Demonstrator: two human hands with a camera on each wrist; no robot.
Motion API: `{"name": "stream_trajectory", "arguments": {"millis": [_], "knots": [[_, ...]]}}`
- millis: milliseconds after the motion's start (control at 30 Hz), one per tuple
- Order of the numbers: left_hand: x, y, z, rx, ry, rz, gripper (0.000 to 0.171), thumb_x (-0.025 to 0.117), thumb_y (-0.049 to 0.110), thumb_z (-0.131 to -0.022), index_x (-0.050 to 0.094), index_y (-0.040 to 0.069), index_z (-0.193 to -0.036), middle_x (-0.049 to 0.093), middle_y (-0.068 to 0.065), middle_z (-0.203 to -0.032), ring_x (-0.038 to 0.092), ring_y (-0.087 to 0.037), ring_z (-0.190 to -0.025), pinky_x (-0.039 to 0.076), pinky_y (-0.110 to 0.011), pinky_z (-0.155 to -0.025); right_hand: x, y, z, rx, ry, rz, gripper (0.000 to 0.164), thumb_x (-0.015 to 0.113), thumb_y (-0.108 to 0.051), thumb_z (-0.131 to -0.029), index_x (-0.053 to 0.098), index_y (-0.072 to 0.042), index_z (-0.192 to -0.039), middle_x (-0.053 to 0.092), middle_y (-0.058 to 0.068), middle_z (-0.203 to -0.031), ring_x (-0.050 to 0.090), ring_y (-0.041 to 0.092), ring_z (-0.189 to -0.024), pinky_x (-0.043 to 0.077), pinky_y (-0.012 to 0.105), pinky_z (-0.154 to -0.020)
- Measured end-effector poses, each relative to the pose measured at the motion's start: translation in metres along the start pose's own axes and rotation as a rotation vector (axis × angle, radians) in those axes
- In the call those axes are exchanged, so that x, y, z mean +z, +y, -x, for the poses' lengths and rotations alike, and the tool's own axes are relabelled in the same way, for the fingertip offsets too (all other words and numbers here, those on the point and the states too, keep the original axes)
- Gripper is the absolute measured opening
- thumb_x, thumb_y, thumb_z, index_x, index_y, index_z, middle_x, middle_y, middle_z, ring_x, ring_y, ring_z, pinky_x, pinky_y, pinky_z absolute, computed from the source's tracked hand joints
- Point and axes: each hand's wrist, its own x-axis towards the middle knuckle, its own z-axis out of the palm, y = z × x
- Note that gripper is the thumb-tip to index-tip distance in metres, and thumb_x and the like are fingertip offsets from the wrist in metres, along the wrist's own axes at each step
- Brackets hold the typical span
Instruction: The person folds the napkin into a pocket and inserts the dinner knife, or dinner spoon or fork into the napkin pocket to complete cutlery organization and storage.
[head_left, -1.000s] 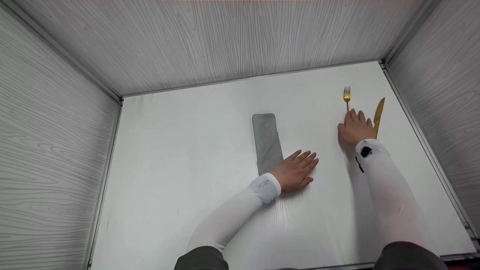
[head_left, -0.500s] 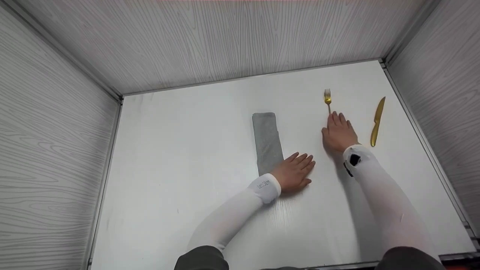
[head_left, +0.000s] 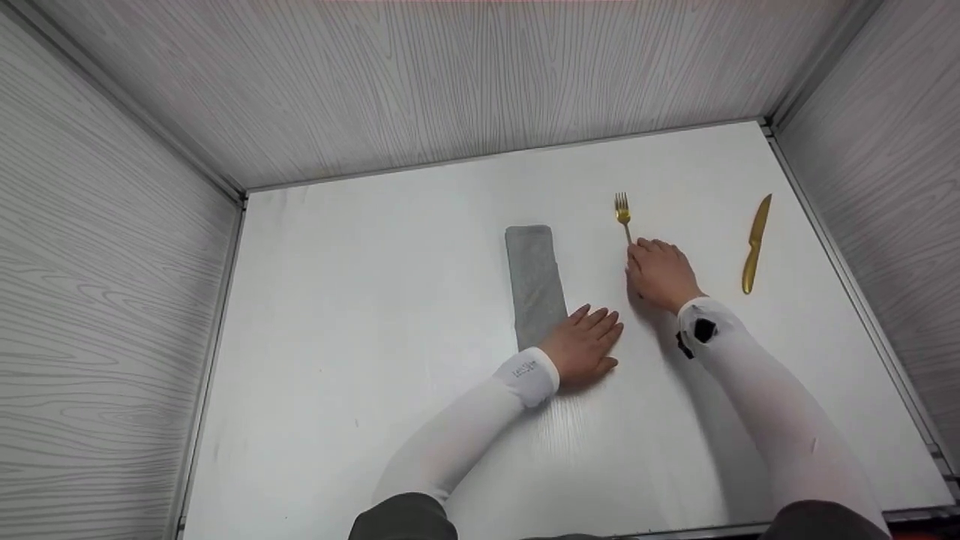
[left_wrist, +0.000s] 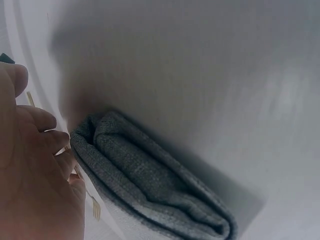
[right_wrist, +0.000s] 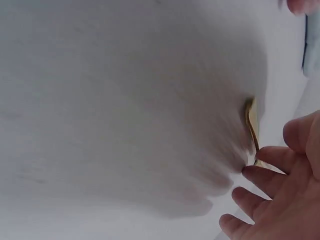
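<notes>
My left hand (head_left: 583,348) lies palm down with its fingers spread, over the near right corner of a folded grey cloth napkin (head_left: 534,277). In the left wrist view the napkin's layered end (left_wrist: 150,175) shows close beside the fingers. Toward the right, my right hand (head_left: 664,276) is over the handle of a gold fork (head_left: 622,208), whose tines point away from me. The right wrist view has the fork's handle (right_wrist: 251,120) at the index fingertip, with the thumb apart from it. The hand hides part of the handle in the head view.
A gold table knife (head_left: 756,244) lies to the right of the right hand, near the table's right edge. The white table (head_left: 360,315) is enclosed by grey wood-grain panels (head_left: 480,82) at the back and both sides.
My right hand has slid the fork leftward and slightly nearer, away from the knife, and its fingers now look more bent. The left hand has shifted only slightly; the napkin stays in place.
</notes>
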Motion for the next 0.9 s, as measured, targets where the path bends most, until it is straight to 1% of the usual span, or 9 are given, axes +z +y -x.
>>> {"name": "stream_trajectory", "arguments": {"millis": [100,233,333,400,533,633,700,800,900], "knots": [[-0.002,0.0,0.002,-0.001,0.0,0.001,0.064,0.026,0.053,-0.107,0.024,0.017,-0.16,0.024,-0.001,-0.166,0.02,-0.018,-0.154,0.015,-0.037,-0.126,-0.01,0.001,-0.01,0.071,0.026,-0.147,0.039,0.046,-0.02,-0.105,0.058,0.0,-0.136,0.057,0.025,-0.137,0.052,0.044,-0.127,0.041,0.06,-0.106],[-0.004,0.001,0.003,-0.007,-0.014,0.004,0.064,0.024,0.053,-0.107,0.023,0.018,-0.161,0.022,0.0,-0.167,0.019,-0.017,-0.154,0.014,-0.036,-0.126,-0.021,0.003,-0.023,0.204,0.022,-0.34,0.038,0.047,-0.022,-0.105,0.063,-0.001,-0.132,0.062,0.023,-0.131,0.058,0.039,-0.119,0.047,0.056,-0.099],[-0.005,0.002,0.002,-0.009,-0.026,0.019,0.064,0.023,0.053,-0.107,0.022,0.018,-0.161,0.021,0.0,-0.167,0.018,-0.017,-0.154,0.014,-0.035,-0.126,-0.023,0.003,-0.031,0.292,0.032,-0.427,0.035,0.049,-0.024,-0.104,0.066,-0.002,-0.126,0.066,0.021,-0.125,0.062,0.035,-0.107,0.051,0.051,-0.09],[-0.006,0.004,0.001,-0.008,-0.027,0.043,0.064,0.024,0.052,-0.107,0.022,0.018,-0.161,0.021,0.001,-0.167,0.017,-0.016,-0.154,0.014,-0.034,-0.126,-0.023,0.005,-0.035,0.336,0.048,-0.445,0.034,0.052,-0.026,-0.102,0.068,-0.003,-0.12,0.068,0.02,-0.118,0.063,0.033,-0.099,0.053,0.048,-0.083],[-0.009,0.007,0.0,0.011,-0.008,0.099,0.062,0.025,0.05,-0.108,0.023,0.017,-0.16,0.022,0.0,-0.167,0.018,-0.017,-0.154,0.015,-0.033,-0.126,-0.022,0.006,-0.039,0.391,0.066,-0.392,0.03,0.056,-0.026,-0.099,0.069,-0.001,-0.11,0.069,0.02,-0.109,0.063,0.031,-0.09,0.052,0.044,-0.075],[-0.011,0.006,0.0,0.023,0.004,0.133,0.061,0.025,0.049,-0.108,0.024,0.016,-0.16,0.023,-0.001,-0.166,0.018,-0.018,-0.154,0.015,-0.033,-0.126,-0.024,0.003,-0.04,0.405,0.046,-0.32,0.027,0.056,-0.022,-0.096,0.07,0.001,-0.102,0.07,0.022,-0.103,0.062,0.03,-0.082,0.052,0.043,-0.07],[-0.011,0.004,0.001,0.016,0.001,0.148,0.061,0.026,0.048,-0.108,0.025,0.016,-0.16,0.023,-0.001,-0.166,0.018,-0.018,-0.154,0.015,-0.032,-0.126,-0.026,-0.001,-0.042,0.391,0.016,-0.261,0.025,0.056,-0.018,-0.094,0.069,0.003,-0.096,0.07,0.023,-0.099,0.061,0.029,-0.077,0.051,0.042,-0.066],[-0.012,-0.002,0.001,-0.012,-0.003,0.181,0.06,0.027,0.047,-0.108,0.027,0.016,-0.159,0.025,-0.001,-0.166,0.019,-0.018,-0.154,0.016,-0.032,-0.126,-0.029,-0.008,-0.045,0.341,-0.056,-0.162,0.022,0.056,-0.015,-0.09,0.068,0.003,-0.086,0.07,0.024,-0.093,0.058,0.028,-0.072,0.051,0.042,-0.062],[-0.012,-0.006,0.001,-0.038,0.018,0.226,0.057,0.03,0.046,-0.108,0.035,0.015,-0.156,0.032,-0.002,-0.163,0.025,-0.019,-0.152,0.02,-0.032,-0.125,-0.03,-0.012,-0.047,0.312,-0.12,-0.112,0.02,0.057,-0.017,-0.087,0.065,0.0,-0.08,0.068,0.021,-0.087,0.056,0.029,-0.069,0.048,0.04,-0.059]]}}
